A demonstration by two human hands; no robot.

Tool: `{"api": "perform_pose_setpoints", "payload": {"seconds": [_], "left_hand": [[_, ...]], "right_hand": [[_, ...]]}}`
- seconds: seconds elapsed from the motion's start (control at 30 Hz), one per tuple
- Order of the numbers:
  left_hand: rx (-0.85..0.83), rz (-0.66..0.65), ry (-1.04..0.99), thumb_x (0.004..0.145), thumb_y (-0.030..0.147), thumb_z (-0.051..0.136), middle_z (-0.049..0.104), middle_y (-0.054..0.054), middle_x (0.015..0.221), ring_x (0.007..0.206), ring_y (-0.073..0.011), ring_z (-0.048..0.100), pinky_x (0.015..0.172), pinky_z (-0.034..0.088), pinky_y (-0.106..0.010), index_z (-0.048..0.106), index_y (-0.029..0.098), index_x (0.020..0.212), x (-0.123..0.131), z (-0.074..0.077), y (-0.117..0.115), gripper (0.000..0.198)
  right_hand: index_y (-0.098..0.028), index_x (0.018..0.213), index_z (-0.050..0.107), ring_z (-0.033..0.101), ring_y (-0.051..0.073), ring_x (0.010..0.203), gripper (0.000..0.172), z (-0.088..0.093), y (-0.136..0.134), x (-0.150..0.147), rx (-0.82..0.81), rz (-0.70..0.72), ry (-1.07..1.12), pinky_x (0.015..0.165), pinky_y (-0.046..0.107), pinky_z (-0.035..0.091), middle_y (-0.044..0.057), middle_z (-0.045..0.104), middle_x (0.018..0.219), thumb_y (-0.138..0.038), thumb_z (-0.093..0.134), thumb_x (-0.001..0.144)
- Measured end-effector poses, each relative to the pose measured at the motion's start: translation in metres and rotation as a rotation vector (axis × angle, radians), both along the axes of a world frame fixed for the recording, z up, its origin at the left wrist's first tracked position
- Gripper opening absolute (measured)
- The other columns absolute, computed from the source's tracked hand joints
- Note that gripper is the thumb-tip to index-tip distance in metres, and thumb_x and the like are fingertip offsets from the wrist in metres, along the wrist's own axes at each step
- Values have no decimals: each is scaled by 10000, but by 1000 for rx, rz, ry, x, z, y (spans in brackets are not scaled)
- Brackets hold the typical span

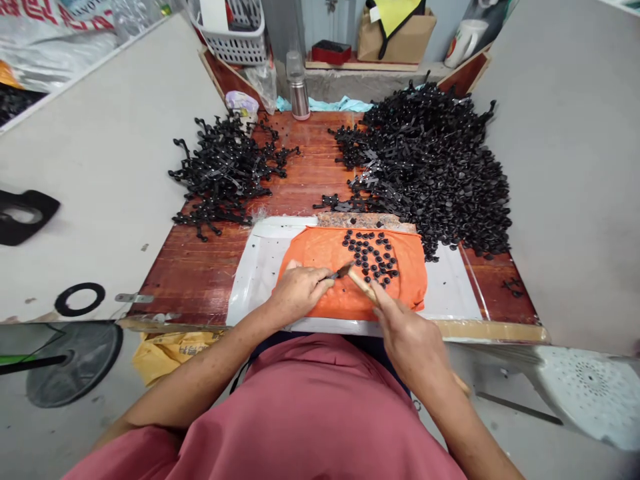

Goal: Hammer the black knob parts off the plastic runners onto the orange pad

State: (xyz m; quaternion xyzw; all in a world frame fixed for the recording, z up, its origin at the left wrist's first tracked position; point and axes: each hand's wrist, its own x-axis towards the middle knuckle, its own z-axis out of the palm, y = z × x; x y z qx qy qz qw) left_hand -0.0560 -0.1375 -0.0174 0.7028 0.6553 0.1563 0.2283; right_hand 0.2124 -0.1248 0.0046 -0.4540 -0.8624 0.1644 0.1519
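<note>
My left hand [299, 290] rests on an orange cloth [325, 257], its fingers pinched on a small black plastic piece [336, 274]. My right hand [407, 337] grips a wooden-handled tool [361, 282] whose tip meets that piece. Several small black round caps [373, 257] lie scattered on the cloth just beyond the tool. The cloth lies on a white sheet [255, 267] on the wooden table [200, 267].
A small heap of black plastic sprues [225, 173] lies at the left of the table, a much larger heap [435, 167] at the right. A metal flask [299, 97], a white basket [240, 33] and a cardboard box [397, 37] stand behind. A fan [73, 363] lies lower left.
</note>
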Motion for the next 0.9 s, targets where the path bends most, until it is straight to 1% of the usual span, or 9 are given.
{"api": "perform_pose_setpoints", "payload": {"seconds": [0.07,0.17,0.3,0.4,0.57,0.63,0.7,0.8,0.9], "left_hand": [[11,2,11,1070,324,526,841,-48,1033,932,-235,752,914,434,-380,779,228,1057,1,-1,-1,271],[11,2,9,1074,326,521,840,-48,1027,940,-238,752,914,427,-385,783,228,1044,1,-3,-2,282],[5,20,12,1072,322,531,840,-49,1028,951,-243,753,924,420,-391,787,229,1039,2,-3,-2,274],[-9,17,9,1077,327,526,842,-47,1038,955,-246,755,933,413,-399,790,224,1032,2,-2,-2,287],[-13,19,9,1069,330,538,839,-59,1021,953,-253,757,925,420,-393,786,216,1045,2,0,-2,274],[-9,10,8,1065,334,547,838,-61,1019,933,-247,756,914,428,-381,783,220,1051,3,-1,-2,262],[-16,-35,-10,1062,326,553,840,-52,1034,933,-237,761,902,435,-365,778,225,1060,3,0,-2,246],[-21,-136,-43,1059,307,548,842,-29,1029,934,-213,768,875,452,-330,776,237,1056,-10,11,2,238],[60,-105,26,1054,336,539,838,-19,1095,946,-202,757,902,472,-318,774,260,1130,-50,46,12,259]], "right_hand": [[-288,1634,477,799,245,815,538,-6,0,-2,10,0,-26,664,317,619,86,822,1110,-283,410,1100],[-273,1665,424,801,242,911,555,-9,0,-3,75,-37,64,752,315,624,107,808,1189,-283,405,1111],[-267,1640,477,746,219,634,545,-8,1,-5,84,3,-116,572,299,571,93,823,996,-290,413,1100],[-252,1660,443,762,216,699,552,-7,2,-7,96,3,-90,608,291,576,107,822,1073,-288,400,1111],[-238,1626,502,772,234,689,536,-10,3,-13,41,2,-132,587,296,582,94,829,971,-299,411,1101],[-239,1634,485,807,252,832,537,-9,4,-12,-27,32,-44,683,322,625,103,830,1120,-297,399,1107],[-246,1650,455,796,249,1067,539,-6,6,-7,-70,21,119,861,332,635,105,773,1335,-298,393,1117],[-242,1621,505,727,250,1258,528,-4,15,16,-66,-126,254,994,323,596,99,703,1462,-349,446,1107],[-227,1573,575,728,276,1253,549,-13,31,48,-69,-279,235,977,334,597,107,723,1431,-442,491,1075]]}}
